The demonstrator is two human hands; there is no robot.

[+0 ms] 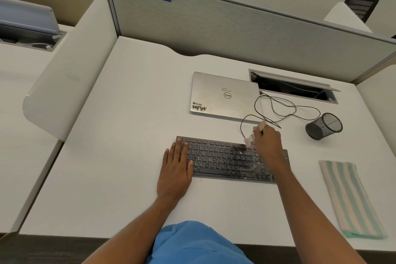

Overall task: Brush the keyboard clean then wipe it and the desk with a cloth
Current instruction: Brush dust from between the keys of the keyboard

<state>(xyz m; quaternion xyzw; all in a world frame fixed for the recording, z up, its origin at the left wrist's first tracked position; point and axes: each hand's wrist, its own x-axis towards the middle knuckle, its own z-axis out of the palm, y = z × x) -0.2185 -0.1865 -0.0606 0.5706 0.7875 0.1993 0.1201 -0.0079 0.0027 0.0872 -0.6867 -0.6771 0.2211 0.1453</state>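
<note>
A black keyboard (222,159) lies on the white desk (128,126), with pale dust on its right half. My left hand (176,168) rests flat with straight fingers on the keyboard's left end. My right hand (267,146) grips a small brush (254,135) with a pale handle; its bristles touch the upper right keys. A folded cloth (349,197) with green and cream stripes lies on the desk to the right of the keyboard, apart from both hands.
A shut silver laptop (225,95) lies behind the keyboard, its black cable (285,107) looping across the desk. A black mesh pen cup (324,126) lies tipped on its side at the right. A cable hatch (293,88) is open at the back, below the grey partition (235,32).
</note>
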